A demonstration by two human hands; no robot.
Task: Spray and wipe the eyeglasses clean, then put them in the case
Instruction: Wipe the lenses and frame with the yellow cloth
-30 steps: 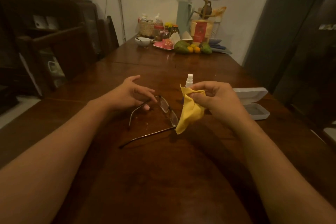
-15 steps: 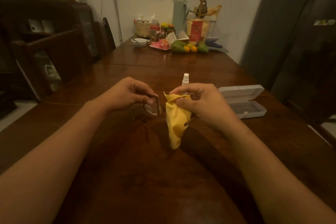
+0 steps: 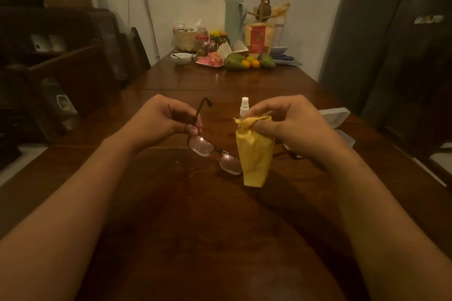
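My left hand [image 3: 168, 120] pinches the eyeglasses [image 3: 210, 150] at the left hinge and holds them above the wooden table [image 3: 220, 227]. Both lenses look wet and face me; one temple sticks up behind my fingers. My right hand [image 3: 288, 122] grips a yellow cloth [image 3: 254, 156], which hangs down over the right end of the frame. A small white spray bottle [image 3: 244, 107] stands upright just behind the cloth. The white glasses case [image 3: 335, 117] lies open to the right, mostly hidden by my right hand.
At the table's far end stand a white bowl [image 3: 181, 58], jars, a woven basket [image 3: 187, 40], a pink plate and green and orange fruit [image 3: 236, 62]. Dark chairs [image 3: 102, 56] line the left side. A dark fridge [image 3: 403, 56] rises at the right.
The glasses were lying on the table a second ago; my left hand has picked them up and turned the lenses toward me. My right hand with the cloth has lifted beside them.
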